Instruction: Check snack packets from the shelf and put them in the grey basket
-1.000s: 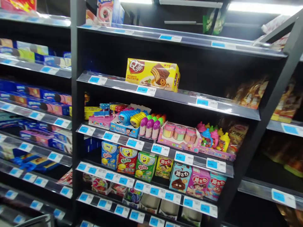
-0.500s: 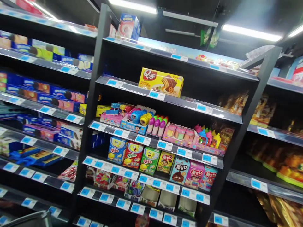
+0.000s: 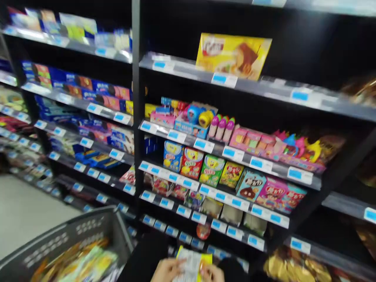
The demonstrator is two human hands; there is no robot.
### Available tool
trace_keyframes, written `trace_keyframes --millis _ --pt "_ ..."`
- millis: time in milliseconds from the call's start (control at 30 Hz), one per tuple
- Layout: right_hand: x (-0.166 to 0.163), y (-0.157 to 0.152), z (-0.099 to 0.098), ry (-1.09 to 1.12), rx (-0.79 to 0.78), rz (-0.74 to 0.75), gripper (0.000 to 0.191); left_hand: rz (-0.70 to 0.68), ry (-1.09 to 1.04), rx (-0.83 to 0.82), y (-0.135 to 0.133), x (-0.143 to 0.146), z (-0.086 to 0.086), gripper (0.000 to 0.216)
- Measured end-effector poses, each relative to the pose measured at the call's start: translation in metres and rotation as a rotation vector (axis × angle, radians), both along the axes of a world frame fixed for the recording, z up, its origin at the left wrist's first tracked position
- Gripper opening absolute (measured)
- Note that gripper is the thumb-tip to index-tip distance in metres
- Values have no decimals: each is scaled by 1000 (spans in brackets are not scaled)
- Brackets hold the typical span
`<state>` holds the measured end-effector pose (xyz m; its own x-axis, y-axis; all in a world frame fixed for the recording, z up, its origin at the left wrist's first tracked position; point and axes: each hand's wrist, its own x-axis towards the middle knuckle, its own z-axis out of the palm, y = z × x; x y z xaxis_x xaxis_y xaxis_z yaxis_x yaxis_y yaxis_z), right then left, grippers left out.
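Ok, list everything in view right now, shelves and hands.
cake box: one, yellow, upper shelf, middle bay
toy candies: many, pink, blue and yellow, shelf below
small snack boxes: about seven, mixed colours, third shelf
price tags: many, blue, shelf edges
biscuit packs: many, mostly blue, left bay
basket: one, grey, lower left
loose packets: several, yellow-green, in the basket
packet: one, yellow and white, between both hands
left hand: on the packet's left edge
right hand: on its right edge
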<state>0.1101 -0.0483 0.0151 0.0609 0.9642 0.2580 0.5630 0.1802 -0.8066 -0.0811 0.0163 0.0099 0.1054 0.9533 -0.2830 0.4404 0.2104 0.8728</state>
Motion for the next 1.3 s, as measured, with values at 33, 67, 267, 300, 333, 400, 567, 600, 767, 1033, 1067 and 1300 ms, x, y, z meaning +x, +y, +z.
trace_keyframes --millis 33,67,267,300,333,400,567,600,767,1033,1067,1300 --pt "-1 -7 -9 41 -61 -13 27 -149 -8 40 -4 -2 -7 15" --pt "-1 -13 -15 107 -130 -44 32 -254 -23 113 -7 -2 -13 26" --pt "14 -25 -31 277 -229 -132 29 -292 -189 169 -16 9 -27 32" --pt "17 -25 -32 302 -229 -144 30 -285 -245 130 -16 11 -27 35" --pt "19 -26 -32 329 -228 -157 31 -281 -306 81 -17 12 -26 39" --pt "23 -28 -32 379 -238 -172 33 -275 -420 -18 -16 14 -25 48" --pt "29 -30 -33 411 -265 -160 28 -241 -440 -75 -16 13 -26 49" --pt "30 -30 -33 411 -276 -150 26 -236 -410 -39 -17 13 -26 45" --pt "29 -33 -32 420 -287 -141 21 -309 -243 235 -20 11 -23 26" --pt "30 -34 -35 359 -323 -198 24 -399 -28 374 -24 13 -17 23" --pt "30 -34 -34 352 -311 -188 24 -400 -15 367 -24 13 -18 24" --pt "34 -32 -31 383 -299 -161 20 -281 -331 63 -23 15 -22 30"
